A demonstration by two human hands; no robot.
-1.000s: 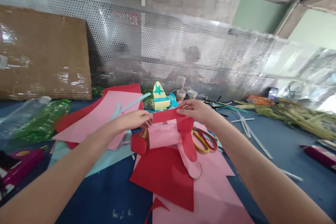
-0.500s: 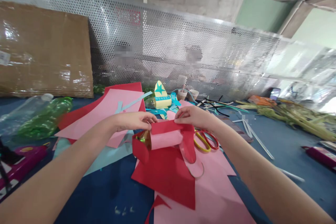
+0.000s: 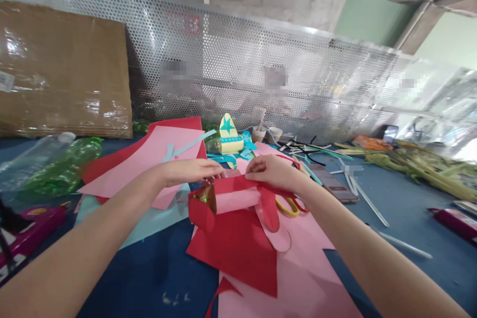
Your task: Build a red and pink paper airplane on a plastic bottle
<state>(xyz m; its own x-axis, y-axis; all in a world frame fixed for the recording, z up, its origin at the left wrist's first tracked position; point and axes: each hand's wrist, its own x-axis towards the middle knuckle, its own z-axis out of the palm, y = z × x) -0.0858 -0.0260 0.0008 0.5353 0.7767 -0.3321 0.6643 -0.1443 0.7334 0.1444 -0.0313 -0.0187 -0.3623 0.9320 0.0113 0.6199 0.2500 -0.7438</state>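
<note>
A pink paper tube wraps a bottle piece with a shiny greenish-gold inside, lying on its side. Along its far side runs a red paper strip. My right hand pinches the strip's upper edge between thumb and fingers. At the strip's left end is my left hand, fingers bent in; what they grip behind the paper is hidden. Rounded red flaps stick out at both ends, the right flap backed with pink. Beneath lies a red paper sheet on pink paper.
Scissors with yellow handles lie partly under my right wrist. Behind stands a yellow paper rocket with blue trim. Plastic bottles and a purple box are left; a phone and straws right.
My left hand has shifted slightly right, its fingertips now behind the strip's edge. My right hand has moved a little left and lower. The paper tube is nearly in the same place.
</note>
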